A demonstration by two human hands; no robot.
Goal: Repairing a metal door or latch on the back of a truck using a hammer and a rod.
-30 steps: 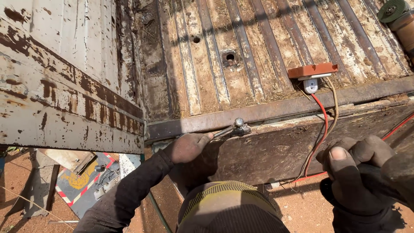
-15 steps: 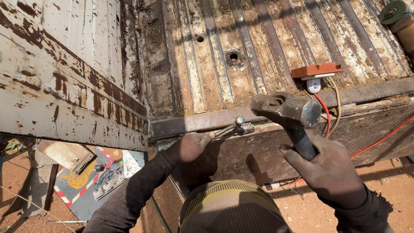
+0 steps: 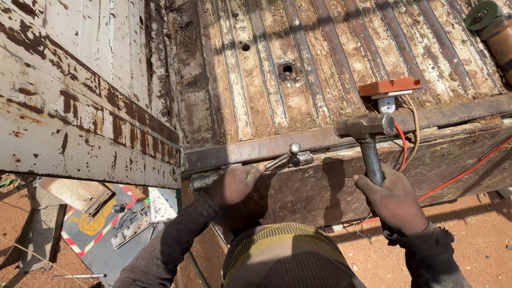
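My right hand (image 3: 393, 198) grips the metal handle of a rusty hammer (image 3: 366, 128), its head raised just above the rear edge bar (image 3: 245, 149) of a rusted truck bed. My left hand (image 3: 232, 184) holds a thin metal tool (image 3: 288, 156), its rounded tip resting against the bar's edge, left of the hammer head. Both hands are dark with grime and wear dark sleeves. The upright tailgate panel (image 3: 298, 184) runs below the bar between the two hands.
An orange and white plug block (image 3: 389, 89) sits on the bed edge with red and tan wires (image 3: 404, 149) hanging down. A grinder (image 3: 490, 24) lies at the top right. A peeling white side panel (image 3: 69, 90) stands left. Scrap metal (image 3: 101, 213) lies on red earth below.
My right hand came up from low at the right, with the hammer now in view. The hammer head has moved left along the bar toward the tool tip. The left hand stayed put.
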